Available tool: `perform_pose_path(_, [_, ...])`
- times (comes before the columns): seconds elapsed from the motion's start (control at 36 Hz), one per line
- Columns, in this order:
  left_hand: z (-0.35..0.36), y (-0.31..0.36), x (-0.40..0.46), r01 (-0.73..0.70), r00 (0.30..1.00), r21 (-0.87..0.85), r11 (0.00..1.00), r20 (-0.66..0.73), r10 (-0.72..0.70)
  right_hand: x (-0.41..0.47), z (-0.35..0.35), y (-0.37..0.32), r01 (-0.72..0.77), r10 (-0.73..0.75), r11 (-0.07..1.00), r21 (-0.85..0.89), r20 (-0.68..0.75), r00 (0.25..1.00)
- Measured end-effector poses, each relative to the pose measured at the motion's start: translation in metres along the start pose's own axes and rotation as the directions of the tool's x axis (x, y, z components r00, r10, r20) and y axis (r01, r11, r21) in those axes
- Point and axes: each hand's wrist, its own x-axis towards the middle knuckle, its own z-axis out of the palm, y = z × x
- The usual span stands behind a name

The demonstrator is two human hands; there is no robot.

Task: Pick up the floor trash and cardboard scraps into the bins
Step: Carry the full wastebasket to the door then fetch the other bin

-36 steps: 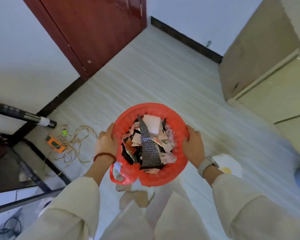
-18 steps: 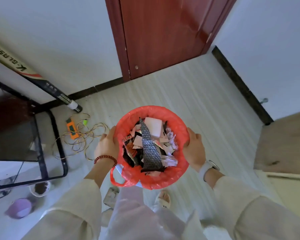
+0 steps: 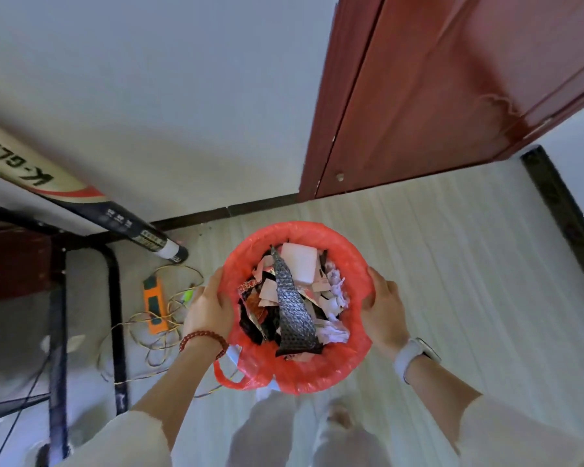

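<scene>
My left hand (image 3: pixel 207 310) and right hand (image 3: pixel 383 308) grip opposite sides of the bin (image 3: pixel 351 264), fingers curled around its rim. Between them, scraps (image 3: pixel 294 298) fill it.

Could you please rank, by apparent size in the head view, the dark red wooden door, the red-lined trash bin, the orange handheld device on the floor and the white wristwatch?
1. Dark red wooden door.
2. Red-lined trash bin, though it is held nearer the camera.
3. Orange handheld device.
4. White wristwatch; nearly alike, so this last pair is unsure.
</scene>
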Motion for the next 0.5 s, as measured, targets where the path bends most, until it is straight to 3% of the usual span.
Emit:
perform_pose_path(0.22, [0.082, -0.056, 0.155, 0.021, 0.999, -0.025, 0.999, -0.026, -0.021, 0.16, 0.124, -0.005, 0.052, -0.055, 0.997, 0.06, 0.052, 0.997])
perform_pose_path(0.31, [0.106, -0.074, 0.206, 0.014, 0.996, 0.055, 0.998, -0.084, -0.009, 0.214, 0.167, -0.004, 0.097, -0.101, 0.993, 0.074, 0.056, 0.993])
perform_pose_path(0.5, [0.141, -0.091, 0.274, 0.114, 0.987, -0.009, 0.993, -0.116, -0.115, 0.283, 0.227, -0.013, 0.131, -0.143, 0.983, 0.126, 0.1, 0.985])
